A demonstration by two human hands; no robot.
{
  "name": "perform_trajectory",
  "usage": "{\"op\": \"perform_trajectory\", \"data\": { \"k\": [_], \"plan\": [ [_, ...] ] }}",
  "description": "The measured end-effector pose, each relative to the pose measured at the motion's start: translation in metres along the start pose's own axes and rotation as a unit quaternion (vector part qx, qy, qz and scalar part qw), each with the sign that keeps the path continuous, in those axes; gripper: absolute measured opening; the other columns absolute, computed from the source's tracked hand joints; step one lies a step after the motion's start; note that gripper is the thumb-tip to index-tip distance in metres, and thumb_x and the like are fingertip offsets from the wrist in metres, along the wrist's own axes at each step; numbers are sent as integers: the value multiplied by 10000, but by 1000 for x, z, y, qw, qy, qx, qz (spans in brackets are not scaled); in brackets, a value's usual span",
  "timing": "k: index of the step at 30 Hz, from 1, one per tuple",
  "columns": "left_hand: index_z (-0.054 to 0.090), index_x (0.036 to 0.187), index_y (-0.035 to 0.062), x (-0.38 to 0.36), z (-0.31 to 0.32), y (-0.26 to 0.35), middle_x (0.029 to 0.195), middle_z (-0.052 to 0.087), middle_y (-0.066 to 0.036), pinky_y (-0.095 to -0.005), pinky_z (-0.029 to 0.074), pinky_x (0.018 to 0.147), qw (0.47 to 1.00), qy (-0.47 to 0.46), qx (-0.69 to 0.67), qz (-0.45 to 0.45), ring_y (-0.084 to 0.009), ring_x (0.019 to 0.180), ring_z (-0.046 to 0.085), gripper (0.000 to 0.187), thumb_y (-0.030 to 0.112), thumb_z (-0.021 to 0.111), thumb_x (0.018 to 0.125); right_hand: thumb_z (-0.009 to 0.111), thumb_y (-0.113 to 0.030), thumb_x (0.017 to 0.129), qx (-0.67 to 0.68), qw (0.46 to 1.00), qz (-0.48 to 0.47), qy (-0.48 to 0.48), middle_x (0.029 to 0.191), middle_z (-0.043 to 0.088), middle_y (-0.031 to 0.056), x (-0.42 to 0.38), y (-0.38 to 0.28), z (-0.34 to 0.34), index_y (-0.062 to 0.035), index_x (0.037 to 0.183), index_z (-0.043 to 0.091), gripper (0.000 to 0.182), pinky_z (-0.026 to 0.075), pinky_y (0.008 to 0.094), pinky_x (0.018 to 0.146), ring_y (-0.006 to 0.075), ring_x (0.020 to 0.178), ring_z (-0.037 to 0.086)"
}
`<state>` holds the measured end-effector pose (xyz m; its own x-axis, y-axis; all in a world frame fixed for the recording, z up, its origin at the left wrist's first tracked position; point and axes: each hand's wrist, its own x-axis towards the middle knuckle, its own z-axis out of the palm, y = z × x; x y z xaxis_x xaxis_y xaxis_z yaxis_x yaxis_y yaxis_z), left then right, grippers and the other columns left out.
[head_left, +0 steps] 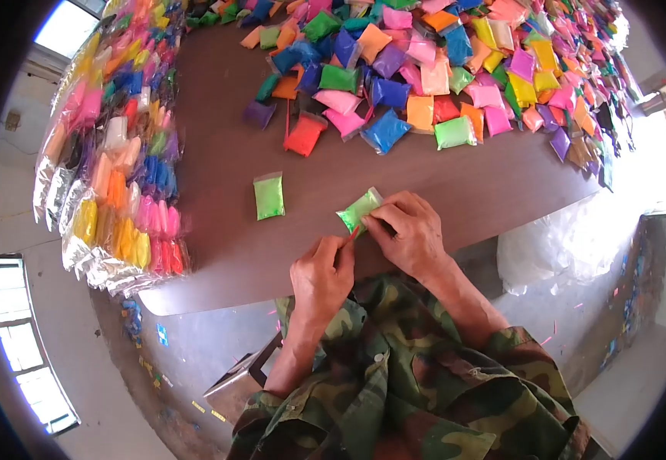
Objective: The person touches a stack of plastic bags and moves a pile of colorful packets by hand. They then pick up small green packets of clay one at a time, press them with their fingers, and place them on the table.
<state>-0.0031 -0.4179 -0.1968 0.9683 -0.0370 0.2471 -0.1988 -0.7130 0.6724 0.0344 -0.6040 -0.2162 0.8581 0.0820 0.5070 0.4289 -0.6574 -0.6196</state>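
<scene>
My right hand [410, 232] is closed, pinching a bright green clear-wrapped packet [360, 208] by its right side, just above the table's near edge. My left hand [322, 274] is closed below and left of it. A thin red strip [354, 232] sticks out from its fingertips and meets the packet's lower corner. What the strip is, I cannot make out. Another light green packet [269, 196] lies flat on the brown table to the left, apart from both hands.
A large heap of small colored packets [389, 93] covers the far side of the brown table [222, 146]. Long clear bags of colored packets [122, 199] are stacked along the left edge. A white translucent plastic bag [559, 245] hangs at the right, below table height.
</scene>
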Motion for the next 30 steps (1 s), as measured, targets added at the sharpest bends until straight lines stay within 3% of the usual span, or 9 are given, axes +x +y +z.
{"op": "perform_trajectory", "data": {
  "k": [4, 7, 10, 16, 19, 22, 23, 30],
  "plan": [
    [689, 896, 73, 1, -7, -5, 807, 713, -128, -464, 536, 619, 995, 15, 90, 32, -370, 695, 702, 85, 111, 758, 929, 856, -127, 819, 1, 1000, -4, 8, 845, 639, 45, -2, 2, 1, -104, 849, 706, 154, 525, 432, 715, 290, 791, 655],
    [728, 933, 40, 2, -16, -12, 805, 719, -145, -384, 535, 614, 997, 23, 73, 6, -296, 647, 695, 44, 60, 767, 930, 857, -128, 821, -1, 1000, -4, 0, 852, 641, 44, -1, 2, 2, -106, 869, 705, 160, 526, 428, 725, 285, 800, 657],
    [738, 937, 37, 11, -18, 3, 806, 718, -151, -382, 535, 614, 999, 22, -1, -27, -287, 644, 694, 53, 60, 780, 916, 857, -132, 825, -2, 1000, -11, -5, 868, 647, 36, -3, 3, 1, -111, 910, 721, 161, 527, 423, 742, 280, 817, 658],
    [742, 939, 22, 25, 1, -16, 783, 707, -132, -343, 520, 597, 999, 28, 18, 23, -227, 628, 681, 57, 55, 786, 922, 853, -123, 827, -16, 999, -34, -15, 942, 673, 15, -1, 2, -3, -127, 995, 767, 189, 537, 407, 762, 267, 848, 661],
    [737, 933, 97, 26, -9, -21, 809, 723, -111, -435, 548, 617, 997, 17, 71, -23, -346, 696, 708, 47, 116, 778, 922, 857, -97, 817, -31, 998, -38, -29, 976, 689, 19, -1, 1, -6, -121, 1014, 788, 210, 549, 396, 762, 265, 850, 674],
    [741, 939, 22, 29, -13, -3, 792, 715, -141, -369, 533, 619, 1000, 31, -6, -3, -257, 647, 690, 64, 63, 784, 914, 858, -105, 814, -28, 999, -38, -25, 997, 683, 12, -3, 1, -3, -129, 1008, 785, 209, 547, 401, 761, 263, 855, 670],
    [732, 924, 27, 29, -13, 3, 793, 717, -146, -399, 532, 624, 1000, 22, -17, 11, -302, 660, 689, 66, 74, 777, 910, 859, -112, 812, -26, 999, -37, -21, 996, 676, 5, -3, 2, -1, -138, 998, 782, 203, 540, 401, 760, 258, 852, 663],
    [696, 892, 86, 35, -11, -21, 816, 717, -126, -480, 531, 623, 998, -4, 57, 3, -392, 723, 692, 69, 128, 734, 931, 846, -103, 807, -29, 998, -43, -33, 1003, 672, 5, -5, 2, -1, -143, 998, 775, 207, 531, 403, 763, 255, 866, 660]
  ]
}}
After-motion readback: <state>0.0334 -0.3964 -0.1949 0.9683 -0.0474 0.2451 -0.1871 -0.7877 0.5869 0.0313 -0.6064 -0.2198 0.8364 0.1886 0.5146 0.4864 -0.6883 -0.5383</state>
